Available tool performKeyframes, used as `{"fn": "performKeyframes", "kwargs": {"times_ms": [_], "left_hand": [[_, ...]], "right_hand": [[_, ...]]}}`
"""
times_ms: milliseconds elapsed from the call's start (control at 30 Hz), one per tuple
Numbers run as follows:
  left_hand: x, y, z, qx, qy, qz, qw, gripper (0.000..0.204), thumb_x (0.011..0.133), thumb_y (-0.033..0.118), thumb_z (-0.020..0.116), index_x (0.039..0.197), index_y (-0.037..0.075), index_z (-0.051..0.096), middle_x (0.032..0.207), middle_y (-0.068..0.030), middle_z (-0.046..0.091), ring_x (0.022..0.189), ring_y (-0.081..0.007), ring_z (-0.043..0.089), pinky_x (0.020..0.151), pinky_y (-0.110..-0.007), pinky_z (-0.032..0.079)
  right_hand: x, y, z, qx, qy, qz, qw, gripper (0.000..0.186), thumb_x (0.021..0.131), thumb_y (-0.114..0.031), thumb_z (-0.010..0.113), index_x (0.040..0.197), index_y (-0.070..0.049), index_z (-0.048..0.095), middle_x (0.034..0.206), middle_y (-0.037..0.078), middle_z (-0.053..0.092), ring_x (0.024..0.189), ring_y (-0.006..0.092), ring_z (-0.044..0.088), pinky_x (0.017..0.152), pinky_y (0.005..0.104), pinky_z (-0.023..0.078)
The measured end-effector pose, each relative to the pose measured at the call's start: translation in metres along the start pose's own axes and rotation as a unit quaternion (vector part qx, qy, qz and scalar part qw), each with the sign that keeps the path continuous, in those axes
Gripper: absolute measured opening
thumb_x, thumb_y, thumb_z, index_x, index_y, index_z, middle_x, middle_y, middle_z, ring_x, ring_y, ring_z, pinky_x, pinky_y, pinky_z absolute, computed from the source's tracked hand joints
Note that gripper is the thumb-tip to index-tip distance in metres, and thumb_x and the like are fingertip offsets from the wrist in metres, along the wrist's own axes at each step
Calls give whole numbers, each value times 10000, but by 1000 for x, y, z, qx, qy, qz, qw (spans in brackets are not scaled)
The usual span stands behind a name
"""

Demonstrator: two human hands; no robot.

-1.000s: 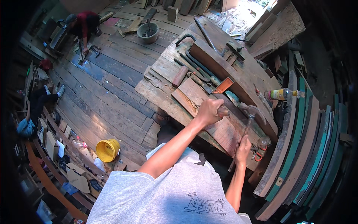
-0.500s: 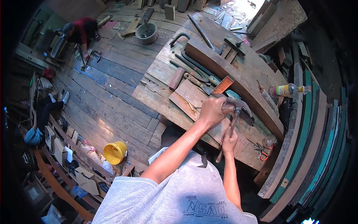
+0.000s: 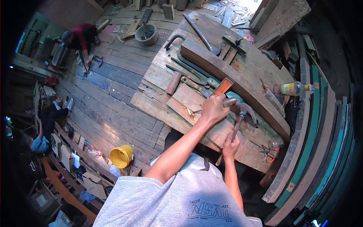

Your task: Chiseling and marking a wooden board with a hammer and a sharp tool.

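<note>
My left hand (image 3: 214,110) is closed around a chisel with a rounded wooden handle (image 3: 229,101). Its thin blade points left at a chipped spot on a flat wooden board (image 3: 180,97), where pale shavings (image 3: 190,112) lie. My right hand (image 3: 230,146) grips a hammer (image 3: 239,122) by its handle, the curved head up beside the chisel's end with a small gap between them. An orange flat tool (image 3: 223,86) sits just beyond my left hand. Left of it are a wood-handled tool (image 3: 192,83) and a brown wooden cylinder (image 3: 174,83).
A long thick beam (image 3: 230,70) runs along the workbench (image 3: 143,99). Scissors with orange handles (image 3: 270,157) and a bottle (image 3: 289,89) are at right, beside stacked planks (image 3: 298,162). A yellow bucket (image 3: 121,156) stands on the floor. Two other people (image 3: 81,39) are at left.
The hammer head has drawn back from the chisel's end, leaving a gap. My left hand stays on the chisel at the same spot, while the whole view has shifted slightly.
</note>
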State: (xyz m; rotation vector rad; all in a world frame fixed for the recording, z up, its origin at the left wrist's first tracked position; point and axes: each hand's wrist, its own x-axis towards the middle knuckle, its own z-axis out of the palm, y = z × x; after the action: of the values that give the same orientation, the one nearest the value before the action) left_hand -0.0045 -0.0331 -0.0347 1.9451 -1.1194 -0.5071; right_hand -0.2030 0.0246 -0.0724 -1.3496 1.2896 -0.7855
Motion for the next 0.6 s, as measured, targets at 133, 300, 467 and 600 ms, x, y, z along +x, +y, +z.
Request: {"fn": "performKeyframes", "kwargs": {"times_ms": [133,300,467,600], "left_hand": [[-3,-2,-3,-30,1,52,998,182,772,218,752,844,60,697,726,-225,688,718,-437,702,637,-538,550],[-30,-4,-12,-10,-52,164,985,213,746,242,769,815,84,643,724,-168,687,675,-400,692,598,-493,535],[-53,-22,-20,52,-163,232,957,282,682,297,778,839,97,658,741,-159,696,724,-391,706,626,-503,541],[-39,-9,-23,61,-221,179,957,264,680,273,772,819,62,695,757,-203,701,746,-424,704,663,-514,553]], "right_hand": [[0,4,-1,16,15,17,1000,481,1090,-432,572,803,-50,517,580,-13,467,451,97,510,438,293,387],[5,9,-2,1,27,3,1000,486,1089,-447,569,849,-24,584,595,-24,466,473,93,506,442,287,386],[4,-1,2,15,40,35,998,502,1079,-463,581,989,21,678,628,-6,532,475,94,524,440,286,403],[2,0,1,22,36,36,998,479,1076,-457,588,968,2,673,639,-5,560,470,94,540,434,283,405]]}}
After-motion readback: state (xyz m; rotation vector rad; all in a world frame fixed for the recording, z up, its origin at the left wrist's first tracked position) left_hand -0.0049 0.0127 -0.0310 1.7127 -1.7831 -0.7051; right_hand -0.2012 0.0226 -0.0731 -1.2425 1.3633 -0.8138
